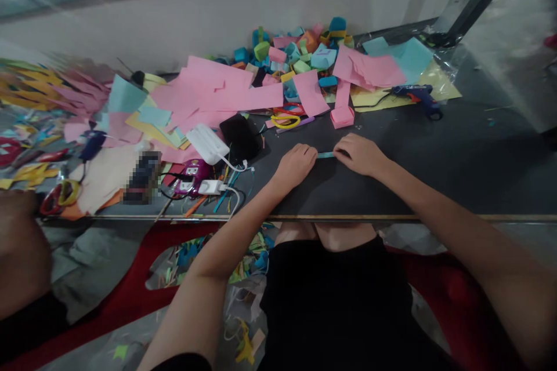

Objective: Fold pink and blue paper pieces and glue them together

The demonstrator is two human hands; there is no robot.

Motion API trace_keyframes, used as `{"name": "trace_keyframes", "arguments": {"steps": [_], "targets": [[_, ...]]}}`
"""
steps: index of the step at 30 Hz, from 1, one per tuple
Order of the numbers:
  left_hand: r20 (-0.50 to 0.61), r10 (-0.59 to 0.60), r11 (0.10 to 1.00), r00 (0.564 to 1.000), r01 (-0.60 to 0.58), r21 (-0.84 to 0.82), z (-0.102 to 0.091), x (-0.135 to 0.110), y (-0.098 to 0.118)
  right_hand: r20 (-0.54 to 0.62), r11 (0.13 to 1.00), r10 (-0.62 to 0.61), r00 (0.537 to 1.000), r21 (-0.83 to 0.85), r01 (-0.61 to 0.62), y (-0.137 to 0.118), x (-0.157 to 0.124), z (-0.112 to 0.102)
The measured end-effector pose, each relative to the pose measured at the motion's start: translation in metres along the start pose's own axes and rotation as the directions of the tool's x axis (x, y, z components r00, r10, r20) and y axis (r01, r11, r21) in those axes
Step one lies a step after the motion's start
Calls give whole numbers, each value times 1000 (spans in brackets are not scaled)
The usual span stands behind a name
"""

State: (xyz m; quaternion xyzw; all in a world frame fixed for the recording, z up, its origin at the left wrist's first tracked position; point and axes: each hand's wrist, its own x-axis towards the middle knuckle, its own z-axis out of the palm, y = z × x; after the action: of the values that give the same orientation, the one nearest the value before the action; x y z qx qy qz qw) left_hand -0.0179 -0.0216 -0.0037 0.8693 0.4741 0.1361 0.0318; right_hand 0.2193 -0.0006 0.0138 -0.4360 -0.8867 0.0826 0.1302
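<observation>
The teal paper strip lies flat on the dark bench, close to its near edge, with its long axis running left to right. Only the short middle stretch shows, spanning the gap between the two hands. The left hand is curled knuckles-up over the strip's left end, fingers drawn together and closed on it. The right hand covers the right end, its fingers bent down and pinched onto the paper. So the strip leaves each hand inward, toward the other, and neither hand is nearer than the other — both touch it. Just beyond the hands, farther from the person, a small pink paper box sits with its open side up; whether anything is in it I cannot tell. Left of the box lie yellow-handled scissors. Farther back is a heap of folded paper pieces in teal, green, orange and pink, with loose pink sheets spread to the left and a blue glue gun to the right.
</observation>
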Motion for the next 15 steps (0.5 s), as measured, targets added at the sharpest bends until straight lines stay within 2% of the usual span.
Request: {"name": "trace_keyframes", "arguments": {"steps": [3,6,9,13,15], "targets": [[-36,-158,983,987,153,-99,6,6,-4,-18,969,205,979,146,-200,9,3,4],[-78,-265,948,961,244,-205,10,9,-8,-92,905,343,935,298,-303,20,1,7],[-99,-287,929,953,251,-271,9,7,-10,-102,864,412,906,360,-352,29,-1,5],[-81,-305,913,949,267,-309,2,7,-13,-14,826,468,884,361,-432,30,2,-2],[-65,-235,935,970,207,-289,0,7,-13,1,820,479,878,358,-447,27,4,-5]]}}
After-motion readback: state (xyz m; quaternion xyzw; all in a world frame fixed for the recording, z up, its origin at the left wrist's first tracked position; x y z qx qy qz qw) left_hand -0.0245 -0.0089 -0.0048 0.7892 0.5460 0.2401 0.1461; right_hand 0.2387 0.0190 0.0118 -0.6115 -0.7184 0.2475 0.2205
